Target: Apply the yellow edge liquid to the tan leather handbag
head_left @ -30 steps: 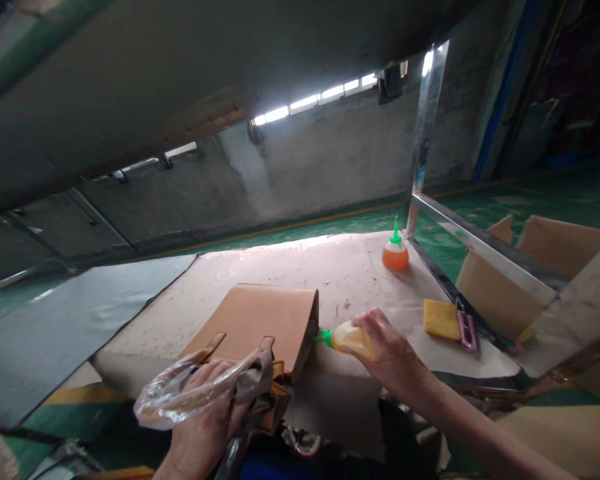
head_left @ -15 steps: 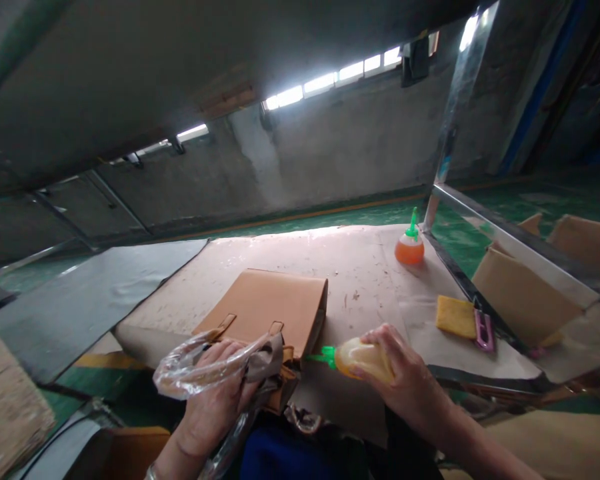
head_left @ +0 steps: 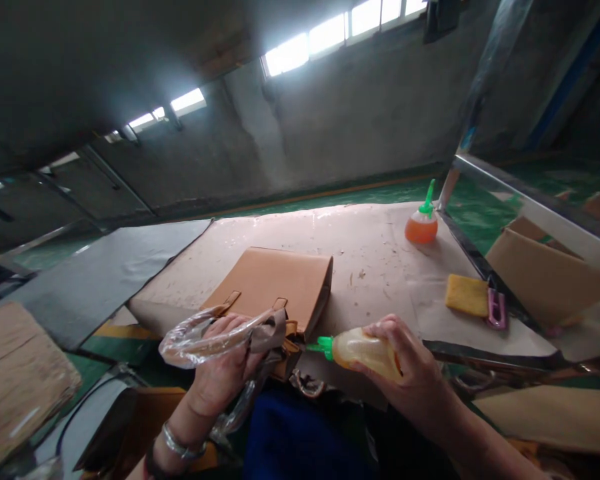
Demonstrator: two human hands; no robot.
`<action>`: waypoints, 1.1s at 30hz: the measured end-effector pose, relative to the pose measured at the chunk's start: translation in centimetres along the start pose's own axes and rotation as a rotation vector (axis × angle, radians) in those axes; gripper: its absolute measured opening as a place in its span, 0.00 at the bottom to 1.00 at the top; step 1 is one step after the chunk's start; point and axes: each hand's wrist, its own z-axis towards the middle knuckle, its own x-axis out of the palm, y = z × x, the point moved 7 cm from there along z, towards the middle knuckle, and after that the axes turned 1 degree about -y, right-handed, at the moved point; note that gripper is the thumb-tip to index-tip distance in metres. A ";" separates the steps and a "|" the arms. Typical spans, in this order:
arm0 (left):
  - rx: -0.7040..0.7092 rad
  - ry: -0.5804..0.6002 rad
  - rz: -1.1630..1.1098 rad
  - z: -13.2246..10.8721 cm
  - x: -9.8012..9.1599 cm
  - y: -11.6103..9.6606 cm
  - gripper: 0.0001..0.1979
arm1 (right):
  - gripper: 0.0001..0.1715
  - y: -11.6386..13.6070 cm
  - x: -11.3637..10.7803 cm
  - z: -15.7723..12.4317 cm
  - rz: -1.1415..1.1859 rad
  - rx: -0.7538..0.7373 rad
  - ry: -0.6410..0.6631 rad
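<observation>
A tan leather handbag [head_left: 275,280] lies flat on the paper-covered table, its plastic-wrapped handles [head_left: 187,347] towards me. My left hand [head_left: 225,363] reaches through the handles and grips the bag at its near edge; the fingertips are partly hidden. My right hand [head_left: 405,363] is wrapped round a squeeze bottle [head_left: 363,352] of yellowish liquid, tilted on its side. Its green nozzle [head_left: 323,347] points left, with the tip at the bag's near right corner, beside a strap; whether it touches I cannot tell.
A second squeeze bottle [head_left: 421,227] with orange liquid stands at the far right of the table [head_left: 380,267]. Nearer lie a yellow sponge [head_left: 466,295] and a pink-handled tool [head_left: 497,308]. A metal frame [head_left: 535,200] and cardboard boxes [head_left: 545,273] are to the right.
The view has tilted up a little, so the table things appear shifted. Both hands keep their holds, and the nozzle stays at the bag's corner.
</observation>
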 end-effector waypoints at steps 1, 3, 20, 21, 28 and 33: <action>-0.001 -0.004 0.010 0.0 0.0 0.0 0.11 | 0.11 0.2 -0.1 0.0 -0.009 -0.006 -0.002; -0.004 0.017 0.007 0.0 0.1 0.0 0.11 | 0.11 0.7 -0.1 -0.1 0.007 -0.023 0.023; -0.022 0.015 -0.020 -0.2 0.1 0.0 0.10 | 0.07 -0.3 0.2 0.6 -0.096 -0.087 0.032; -0.025 0.016 -0.016 -0.2 0.1 0.0 0.10 | 0.07 -0.6 0.2 0.7 -0.115 -0.084 0.019; -0.004 0.023 0.001 -0.3 0.1 -0.1 0.12 | 0.09 -0.2 0.6 0.4 -0.014 -0.085 0.095; -0.012 0.049 -0.038 -0.3 0.2 0.0 0.11 | 0.08 -1.5 0.2 0.5 -0.107 -0.073 0.021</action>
